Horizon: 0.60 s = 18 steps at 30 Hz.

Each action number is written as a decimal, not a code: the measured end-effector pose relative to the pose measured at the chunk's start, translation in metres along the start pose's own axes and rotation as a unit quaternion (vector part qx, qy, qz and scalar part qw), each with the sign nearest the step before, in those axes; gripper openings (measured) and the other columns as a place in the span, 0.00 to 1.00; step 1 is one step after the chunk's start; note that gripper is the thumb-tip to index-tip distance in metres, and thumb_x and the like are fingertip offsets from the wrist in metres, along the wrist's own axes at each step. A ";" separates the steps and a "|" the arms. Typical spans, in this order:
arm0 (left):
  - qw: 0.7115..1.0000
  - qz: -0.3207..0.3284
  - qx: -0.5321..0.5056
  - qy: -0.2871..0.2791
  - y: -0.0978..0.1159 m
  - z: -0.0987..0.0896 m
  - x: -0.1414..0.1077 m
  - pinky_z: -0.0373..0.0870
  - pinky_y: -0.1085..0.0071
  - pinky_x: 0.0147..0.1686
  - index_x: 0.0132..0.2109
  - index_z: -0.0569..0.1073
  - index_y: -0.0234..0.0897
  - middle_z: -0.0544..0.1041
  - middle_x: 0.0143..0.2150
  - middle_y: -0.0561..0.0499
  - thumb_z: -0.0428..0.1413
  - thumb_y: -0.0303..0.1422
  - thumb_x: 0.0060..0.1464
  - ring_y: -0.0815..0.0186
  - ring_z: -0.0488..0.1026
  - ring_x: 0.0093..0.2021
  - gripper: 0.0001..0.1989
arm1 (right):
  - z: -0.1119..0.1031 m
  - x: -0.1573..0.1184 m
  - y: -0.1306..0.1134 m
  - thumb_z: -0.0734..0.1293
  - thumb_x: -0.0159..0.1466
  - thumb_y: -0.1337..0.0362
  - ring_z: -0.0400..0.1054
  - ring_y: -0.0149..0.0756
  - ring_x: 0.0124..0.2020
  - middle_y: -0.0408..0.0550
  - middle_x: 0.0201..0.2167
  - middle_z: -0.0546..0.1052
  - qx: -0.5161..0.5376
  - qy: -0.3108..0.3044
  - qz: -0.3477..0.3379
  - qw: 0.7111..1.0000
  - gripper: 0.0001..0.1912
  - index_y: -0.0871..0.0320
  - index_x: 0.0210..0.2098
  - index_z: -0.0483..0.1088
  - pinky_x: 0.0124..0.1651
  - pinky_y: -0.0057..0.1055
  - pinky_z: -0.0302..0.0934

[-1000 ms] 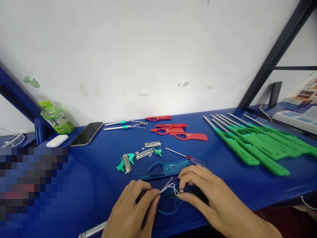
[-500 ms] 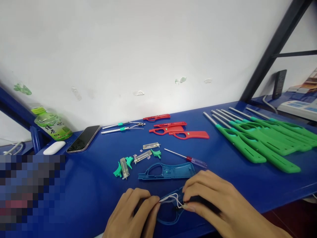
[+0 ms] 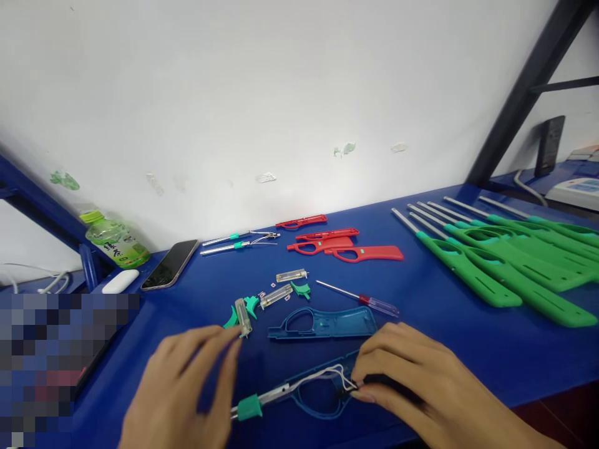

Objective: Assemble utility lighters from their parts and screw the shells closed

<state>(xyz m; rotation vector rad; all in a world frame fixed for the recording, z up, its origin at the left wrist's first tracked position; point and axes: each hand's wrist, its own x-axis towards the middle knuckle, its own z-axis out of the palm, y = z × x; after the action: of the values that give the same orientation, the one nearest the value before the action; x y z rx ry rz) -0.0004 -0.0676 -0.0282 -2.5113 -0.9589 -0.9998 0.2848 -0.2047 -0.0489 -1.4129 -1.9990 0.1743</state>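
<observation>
My right hand [image 3: 407, 374] is closed around the rear of a blue lighter handle half [image 3: 322, 415], fingertips at the ends of white wires [image 3: 322, 372] and a small black piece. Those wires lead to a metal lighter tube [image 3: 275, 395] with a green collar [image 3: 249, 407], lying at the shell's front end. My left hand [image 3: 182, 386], slightly blurred, is open with thumb and fingers apart. Its fingertips are at the lower end of a clear fuel tank [image 3: 243, 317]; contact is unclear. Just beyond, another blue handle half [image 3: 346, 322] lies with its inside up.
Green triggers [image 3: 301, 290], more clear tanks [image 3: 276, 296] and a screwdriver [image 3: 374, 304] lie mid-table. Red handle halves [image 3: 367, 253] and wired tubes [image 3: 224, 247] are behind. Green lighters [image 3: 486, 280] fill the right. A phone [image 3: 171, 265], white case [image 3: 120, 281] and bottle [image 3: 116, 240] stand left.
My left hand has left the wires and moved left and up to the clear tank, uncovering the metal tube and green collar. My right hand keeps its hold; the view has shifted slightly.
</observation>
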 end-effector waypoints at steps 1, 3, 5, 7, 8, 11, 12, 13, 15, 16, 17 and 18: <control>0.999 -0.029 0.016 -0.024 -0.012 -0.001 0.003 0.77 0.61 0.43 0.52 0.80 0.48 0.84 0.45 0.52 0.53 0.43 0.72 0.57 0.81 0.44 0.13 | 0.000 0.000 0.000 0.68 0.77 0.59 0.80 0.32 0.43 0.36 0.41 0.85 0.001 0.002 0.000 1.000 0.05 0.47 0.44 0.77 0.49 0.27 0.70; 0.992 -0.082 0.012 -0.091 -0.032 0.002 0.009 0.79 0.59 0.42 0.53 0.82 0.47 0.85 0.47 0.50 0.53 0.50 0.69 0.53 0.83 0.44 0.19 | -0.001 0.000 0.000 0.68 0.77 0.58 0.80 0.32 0.42 0.36 0.41 0.85 0.004 0.004 0.006 1.000 0.06 0.48 0.44 0.77 0.49 0.28 0.70; 0.986 -0.106 -0.006 -0.126 -0.043 0.008 0.015 0.80 0.61 0.36 0.51 0.84 0.46 0.86 0.45 0.50 0.54 0.52 0.66 0.54 0.84 0.39 0.21 | -0.001 0.001 -0.001 0.69 0.77 0.57 0.80 0.33 0.41 0.37 0.40 0.85 0.006 0.006 0.014 1.000 0.07 0.48 0.43 0.78 0.49 0.28 0.71; 0.984 -0.110 -0.019 -0.136 -0.046 0.013 0.019 0.78 0.66 0.28 0.47 0.86 0.46 0.86 0.43 0.50 0.56 0.50 0.64 0.58 0.83 0.31 0.19 | -0.002 0.002 -0.001 0.69 0.77 0.57 0.80 0.32 0.40 0.38 0.39 0.85 0.005 0.008 0.016 1.000 0.07 0.48 0.42 0.79 0.48 0.28 0.72; 0.984 -0.110 -0.024 -0.137 -0.044 0.015 0.020 0.76 0.68 0.26 0.44 0.86 0.47 0.86 0.41 0.51 0.56 0.48 0.63 0.60 0.82 0.28 0.17 | -0.002 0.003 -0.002 0.69 0.76 0.57 0.80 0.32 0.40 0.38 0.39 0.85 0.005 0.009 0.015 1.000 0.07 0.48 0.42 0.79 0.48 0.27 0.72; 0.984 -0.118 -0.036 -0.129 -0.038 0.013 0.022 0.74 0.70 0.22 0.39 0.84 0.47 0.86 0.36 0.53 0.57 0.47 0.62 0.63 0.80 0.24 0.14 | -0.002 0.003 -0.002 0.69 0.76 0.58 0.79 0.31 0.40 0.37 0.40 0.84 0.004 0.011 0.008 1.000 0.07 0.48 0.42 0.79 0.47 0.27 0.71; 0.984 -0.121 -0.039 -0.122 -0.036 0.010 0.022 0.73 0.71 0.20 0.39 0.84 0.47 0.85 0.33 0.54 0.58 0.47 0.61 0.63 0.79 0.22 0.13 | -0.002 0.002 -0.002 0.69 0.76 0.58 0.79 0.31 0.41 0.37 0.40 0.84 0.005 0.011 0.008 1.000 0.06 0.49 0.42 0.78 0.48 0.27 0.70; 0.985 -0.124 -0.042 -0.111 -0.034 0.007 0.020 0.71 0.72 0.18 0.39 0.83 0.48 0.84 0.30 0.56 0.58 0.47 0.60 0.64 0.77 0.20 0.13 | -0.002 0.002 -0.002 0.69 0.77 0.59 0.79 0.31 0.41 0.37 0.40 0.84 0.006 0.010 0.008 1.000 0.06 0.49 0.43 0.78 0.48 0.27 0.70; 0.987 -0.130 -0.048 -0.084 -0.030 0.001 0.016 0.66 0.73 0.15 0.41 0.81 0.49 0.82 0.27 0.59 0.59 0.48 0.61 0.67 0.72 0.15 0.12 | -0.002 0.001 -0.001 0.69 0.77 0.60 0.78 0.30 0.41 0.37 0.41 0.83 0.009 0.006 0.009 1.000 0.04 0.48 0.44 0.77 0.48 0.27 0.69; 0.987 -0.133 -0.046 -0.071 -0.027 -0.003 0.014 0.65 0.73 0.14 0.43 0.81 0.51 0.81 0.26 0.61 0.58 0.50 0.63 0.68 0.69 0.13 0.12 | -0.002 0.000 -0.001 0.69 0.77 0.60 0.78 0.30 0.41 0.36 0.41 0.83 0.010 0.004 0.009 1.000 0.03 0.48 0.45 0.77 0.48 0.27 0.68; 0.988 -0.137 -0.041 -0.063 -0.024 -0.006 0.011 0.65 0.74 0.14 0.45 0.80 0.52 0.80 0.26 0.62 0.58 0.52 0.64 0.69 0.68 0.13 0.14 | -0.002 0.000 -0.001 0.69 0.77 0.61 0.78 0.30 0.41 0.36 0.41 0.83 0.012 0.002 0.009 1.000 0.03 0.48 0.45 0.76 0.49 0.27 0.68; 0.988 -0.139 -0.035 -0.061 -0.019 -0.009 0.008 0.67 0.74 0.16 0.48 0.80 0.53 0.80 0.27 0.63 0.58 0.54 0.64 0.69 0.70 0.15 0.15 | -0.002 0.000 -0.001 0.69 0.77 0.61 0.77 0.30 0.41 0.36 0.41 0.83 0.013 0.000 0.008 1.000 0.02 0.48 0.46 0.76 0.49 0.27 0.67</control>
<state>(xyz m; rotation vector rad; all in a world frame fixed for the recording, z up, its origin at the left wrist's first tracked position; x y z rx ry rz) -0.0133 -0.0542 -0.0161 -2.5695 -1.3635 -0.9785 0.2850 -0.2057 -0.0472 -1.4129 -1.9790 0.2082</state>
